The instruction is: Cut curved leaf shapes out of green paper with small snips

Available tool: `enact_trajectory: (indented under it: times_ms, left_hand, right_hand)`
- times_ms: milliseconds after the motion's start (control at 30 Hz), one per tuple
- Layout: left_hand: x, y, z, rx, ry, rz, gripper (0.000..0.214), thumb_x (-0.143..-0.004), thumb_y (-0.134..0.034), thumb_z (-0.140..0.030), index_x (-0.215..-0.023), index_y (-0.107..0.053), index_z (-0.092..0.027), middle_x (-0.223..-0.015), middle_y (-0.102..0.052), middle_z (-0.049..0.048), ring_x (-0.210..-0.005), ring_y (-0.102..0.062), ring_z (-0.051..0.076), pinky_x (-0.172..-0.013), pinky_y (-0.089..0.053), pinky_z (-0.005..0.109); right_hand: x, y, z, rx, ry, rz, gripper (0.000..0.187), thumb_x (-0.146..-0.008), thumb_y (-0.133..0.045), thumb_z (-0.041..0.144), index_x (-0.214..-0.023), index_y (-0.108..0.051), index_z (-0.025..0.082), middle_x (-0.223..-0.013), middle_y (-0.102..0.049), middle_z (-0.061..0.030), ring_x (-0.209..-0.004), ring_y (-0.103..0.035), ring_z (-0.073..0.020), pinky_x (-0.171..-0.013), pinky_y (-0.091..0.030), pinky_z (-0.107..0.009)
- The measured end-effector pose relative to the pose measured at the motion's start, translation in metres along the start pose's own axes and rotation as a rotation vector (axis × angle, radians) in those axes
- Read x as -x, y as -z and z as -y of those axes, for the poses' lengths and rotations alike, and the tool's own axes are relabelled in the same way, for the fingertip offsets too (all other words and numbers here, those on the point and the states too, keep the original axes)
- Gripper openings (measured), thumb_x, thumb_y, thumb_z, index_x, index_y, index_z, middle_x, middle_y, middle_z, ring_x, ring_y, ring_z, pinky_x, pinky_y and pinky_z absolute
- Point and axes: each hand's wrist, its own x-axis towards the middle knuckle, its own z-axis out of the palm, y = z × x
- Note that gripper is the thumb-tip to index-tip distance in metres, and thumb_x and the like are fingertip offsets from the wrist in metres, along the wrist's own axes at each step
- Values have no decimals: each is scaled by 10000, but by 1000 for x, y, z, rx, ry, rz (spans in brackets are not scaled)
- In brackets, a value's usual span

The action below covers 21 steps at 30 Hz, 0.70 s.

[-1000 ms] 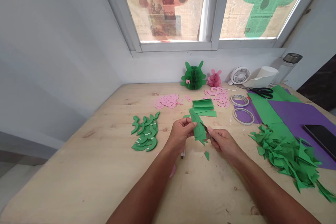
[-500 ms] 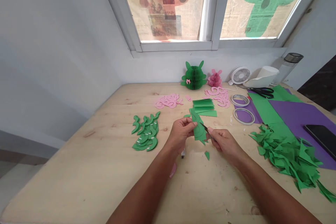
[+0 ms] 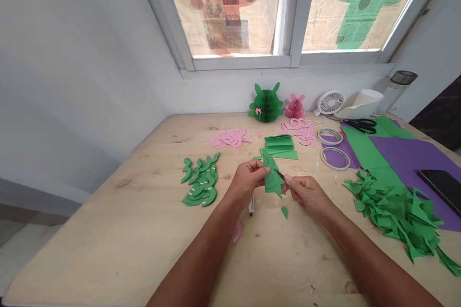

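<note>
My left hand (image 3: 247, 183) pinches a folded piece of green paper (image 3: 272, 177) at its upper edge. My right hand (image 3: 309, 196) grips a small dark-bladed cutting tool (image 3: 281, 176), and its blade touches the paper's right side. Most of the tool is hidden in my fingers, so its exact kind is unclear. A small green scrap (image 3: 284, 212) lies on the table below the paper. A white pen-like object (image 3: 251, 206) sticks out from under my left wrist. Stacked green strips (image 3: 280, 147) lie just beyond the hands.
Curved green cut-outs (image 3: 200, 184) and pink cut-outs (image 3: 230, 138) lie on the wooden table (image 3: 108, 230). To the right are green offcuts (image 3: 396, 216), a purple sheet (image 3: 414, 163), tape rolls (image 3: 334, 158), black scissors (image 3: 363, 125) and a phone (image 3: 441, 187).
My hands have shifted only slightly, with the green paper still held between them. The view has tilted a little, moving the table's contents slightly in the frame.
</note>
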Motion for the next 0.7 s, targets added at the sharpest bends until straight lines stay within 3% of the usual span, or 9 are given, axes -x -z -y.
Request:
enact_trajectory:
  times_ms: [700]
  left_hand:
    - [-1,3,0,-20,6,41,298,-541,-745,-322,-548,-501,-151,-573,-567,-10,-506,-512,95,-581,-451,262]
  right_hand:
    - [0,-2,0,18,-1,-24,479,-788,-472,569,-625,-619,144,-420,-227,81,-387,-162,-69,-399,-116,-238]
